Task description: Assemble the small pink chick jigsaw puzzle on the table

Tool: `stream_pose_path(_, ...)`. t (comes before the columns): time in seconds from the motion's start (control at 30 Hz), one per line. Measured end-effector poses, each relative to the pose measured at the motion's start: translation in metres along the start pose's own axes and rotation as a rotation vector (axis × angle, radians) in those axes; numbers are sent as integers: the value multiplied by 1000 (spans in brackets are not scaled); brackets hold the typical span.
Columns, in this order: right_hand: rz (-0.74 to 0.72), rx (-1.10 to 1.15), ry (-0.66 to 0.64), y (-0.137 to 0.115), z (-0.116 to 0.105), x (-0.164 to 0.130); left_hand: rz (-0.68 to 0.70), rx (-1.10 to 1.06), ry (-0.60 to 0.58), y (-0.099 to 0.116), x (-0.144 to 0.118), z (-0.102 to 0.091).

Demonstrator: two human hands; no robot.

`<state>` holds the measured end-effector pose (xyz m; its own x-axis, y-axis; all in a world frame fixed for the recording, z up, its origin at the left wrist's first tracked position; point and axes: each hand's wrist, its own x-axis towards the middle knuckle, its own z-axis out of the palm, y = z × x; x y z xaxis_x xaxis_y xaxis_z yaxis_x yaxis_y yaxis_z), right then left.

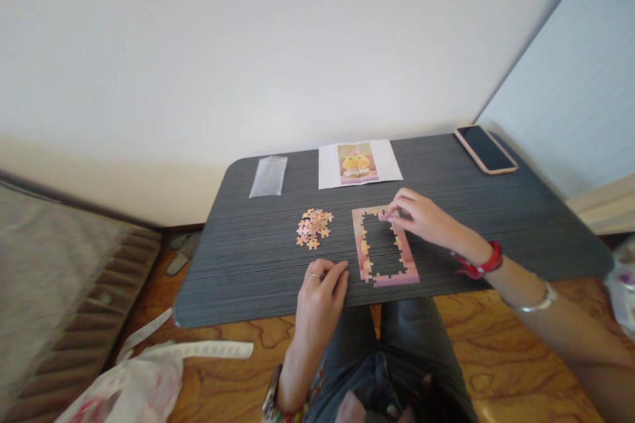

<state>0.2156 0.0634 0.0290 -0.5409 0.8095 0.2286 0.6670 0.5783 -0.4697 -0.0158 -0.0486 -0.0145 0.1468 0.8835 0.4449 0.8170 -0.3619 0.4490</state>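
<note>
A pink jigsaw frame (384, 248), only its border assembled, lies on the dark grey table (248, 264) in front of me. My right hand (421, 215) rests at the frame's top right corner, fingertips pinching a small pink piece (384, 215) against the border. My left hand (321, 294) lies curled on the table's near edge, just left of the frame, with nothing visible in it. A heap of several loose pink and orange pieces (313, 227) sits left of the frame, beyond my left hand.
A printed picture of a yellow figure (358, 163) lies at the table's back. A clear plastic bag (268, 176) lies to its left. A phone (485, 149) rests at the far right corner. A white bag (143, 377) is on the wooden floor.
</note>
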Motion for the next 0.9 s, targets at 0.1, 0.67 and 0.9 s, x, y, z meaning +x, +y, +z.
stream_pose_path(0.1,-60,-28,-28,-30,13,-37,-2,-19,-34,6,-3,2)
stream_pose_path(0.67,-36,-129,57,-74,60,-75,26,-85,-174,19,-14,8)
stream_pose_path(0.9,7,-51,112,-73,61,-78,12,-52,-176,19,-12,8)
